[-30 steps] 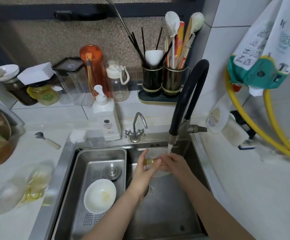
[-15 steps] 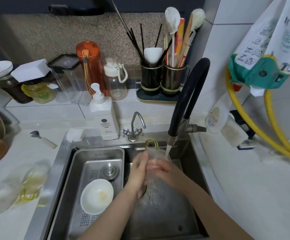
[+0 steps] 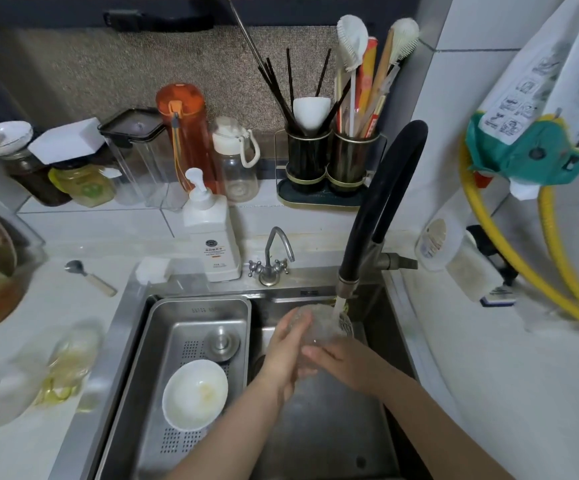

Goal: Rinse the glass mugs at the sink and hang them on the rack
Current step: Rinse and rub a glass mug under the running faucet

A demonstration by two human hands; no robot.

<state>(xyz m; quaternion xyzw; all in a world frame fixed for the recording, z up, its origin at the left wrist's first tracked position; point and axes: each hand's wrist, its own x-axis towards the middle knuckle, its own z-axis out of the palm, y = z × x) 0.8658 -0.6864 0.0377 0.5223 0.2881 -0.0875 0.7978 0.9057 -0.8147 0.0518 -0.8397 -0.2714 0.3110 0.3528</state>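
- The glass mug was held over the sink, directly under the water running from the black faucet.
- The left hand gripped the mug's left side.
- The right hand held its lower part; finger curl appeared partial, blurred.
- A white bowl lay in the steel tray to the left.

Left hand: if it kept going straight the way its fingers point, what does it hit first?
The left hand points up and away toward the sink's back wall; likely that first, just left of the water stream. Depth is unclear. It already holds the glass mug.
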